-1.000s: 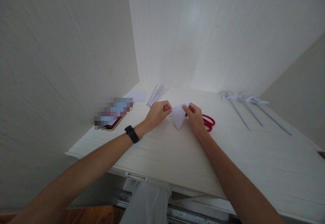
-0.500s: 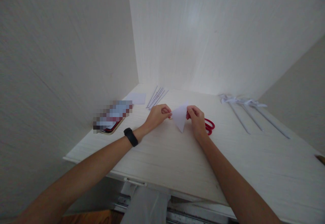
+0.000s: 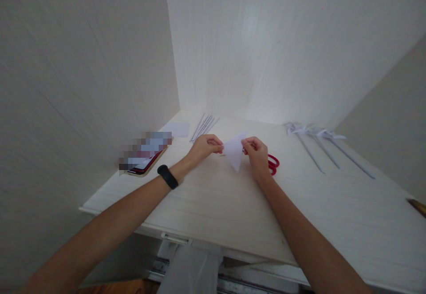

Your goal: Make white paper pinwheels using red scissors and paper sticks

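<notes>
A white piece of paper (image 3: pixel 234 152), roughly a triangle with one point hanging down, is stretched between my two hands just above the table. My left hand (image 3: pixel 205 147) pinches its left corner; a black band circles that wrist. At the paper's right edge, my right hand (image 3: pixel 255 151) grips it between thumb and fingers. Red-handled scissors (image 3: pixel 273 164) lie beside my right hand, their blades mostly hidden behind the hand and paper. Past my left hand rests a bunch of thin white sticks (image 3: pixel 205 125).
A phone (image 3: pixel 146 158), partly pixelated, lies at the left by the wall. Behind it is a flat white paper sheet (image 3: pixel 178 129). Several long white stems with paper tops (image 3: pixel 314 147) lie at the right. The white table (image 3: pixel 213 209) meets walls at left and back.
Both hands still hold the paper, with only a slight shift of the left fingers and wrist. The whole view has moved a little.
</notes>
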Demonstrator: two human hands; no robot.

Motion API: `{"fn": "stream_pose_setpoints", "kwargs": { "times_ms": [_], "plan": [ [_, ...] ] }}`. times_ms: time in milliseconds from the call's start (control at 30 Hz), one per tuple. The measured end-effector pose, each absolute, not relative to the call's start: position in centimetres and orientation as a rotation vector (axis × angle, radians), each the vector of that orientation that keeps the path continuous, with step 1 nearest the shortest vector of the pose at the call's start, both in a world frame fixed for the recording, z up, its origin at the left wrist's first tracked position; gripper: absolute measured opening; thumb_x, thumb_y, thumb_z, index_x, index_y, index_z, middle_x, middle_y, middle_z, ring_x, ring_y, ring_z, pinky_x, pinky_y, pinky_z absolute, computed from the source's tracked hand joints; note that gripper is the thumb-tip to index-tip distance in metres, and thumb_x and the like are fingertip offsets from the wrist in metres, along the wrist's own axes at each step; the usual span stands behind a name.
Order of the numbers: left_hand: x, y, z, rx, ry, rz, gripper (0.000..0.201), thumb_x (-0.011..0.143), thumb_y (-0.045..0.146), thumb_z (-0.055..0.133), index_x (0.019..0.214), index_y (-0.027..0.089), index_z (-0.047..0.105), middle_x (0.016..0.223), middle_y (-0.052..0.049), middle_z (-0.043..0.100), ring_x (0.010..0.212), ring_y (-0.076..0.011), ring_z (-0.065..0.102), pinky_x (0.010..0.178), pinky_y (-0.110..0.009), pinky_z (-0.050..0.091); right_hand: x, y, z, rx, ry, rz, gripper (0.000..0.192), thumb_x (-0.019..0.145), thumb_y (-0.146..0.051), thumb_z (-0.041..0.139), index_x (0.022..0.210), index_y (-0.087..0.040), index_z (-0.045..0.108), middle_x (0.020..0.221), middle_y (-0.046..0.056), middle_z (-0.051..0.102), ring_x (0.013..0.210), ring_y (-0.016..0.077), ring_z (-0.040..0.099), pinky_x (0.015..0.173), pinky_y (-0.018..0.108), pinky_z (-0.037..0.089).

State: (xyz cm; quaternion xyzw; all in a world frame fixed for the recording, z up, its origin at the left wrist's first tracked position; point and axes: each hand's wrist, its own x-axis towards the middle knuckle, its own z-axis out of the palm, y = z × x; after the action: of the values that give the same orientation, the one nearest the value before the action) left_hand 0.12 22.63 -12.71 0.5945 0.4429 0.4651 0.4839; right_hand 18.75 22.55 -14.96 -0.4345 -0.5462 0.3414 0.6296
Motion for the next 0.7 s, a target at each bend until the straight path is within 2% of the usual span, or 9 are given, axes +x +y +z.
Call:
{"fn": "stream_pose_setpoints", "kwargs": {
  "times_ms": [333,533,700],
  "plan": [
    [-0.39,22.76,-12.51,1.403,1.080,1.073,0.009,0.065,0.011,0.073,0.068,0.013,0.065,0.060,-0.001,0.068,0.058,-0.0098,0.063,0.064,-0.024,0.051,18.74,22.46,-14.64,-0.960,-1.286,0.855,0.022,0.071,-0.041,0.066,0.070,-0.020,0.058,0.054,-0.005,0.052,0.052,0.0104,0.046,0.052,0.025,0.037],
    [-0.59,22.87,-12.58,1.451,1.050,1.043,0.009,0.063,0.012,0.074,0.066,0.013,0.065,0.060,-0.001,0.068,0.058,-0.0107,0.063,0.063,-0.023,0.050,19.00,22.97,-14.82,-0.954,-1.212,0.895,0.023,0.065,-0.040,0.068,0.070,-0.020,0.058,0.055,-0.005,0.053,0.051,0.0102,0.047,0.051,0.025,0.039],
    [-0.56,23.03,-12.53,1.480,1.042,1.050,0.010,0.062,0.013,0.075,0.065,0.013,0.065,0.058,-0.001,0.069,0.055,-0.0103,0.063,0.061,-0.023,0.050,19.04,22.89,-14.75,-0.956,-1.228,0.841,0.021,0.066,-0.038,0.068,0.068,-0.019,0.059,0.054,-0.005,0.052,0.050,0.0095,0.045,0.050,0.024,0.037]
  ]
}}
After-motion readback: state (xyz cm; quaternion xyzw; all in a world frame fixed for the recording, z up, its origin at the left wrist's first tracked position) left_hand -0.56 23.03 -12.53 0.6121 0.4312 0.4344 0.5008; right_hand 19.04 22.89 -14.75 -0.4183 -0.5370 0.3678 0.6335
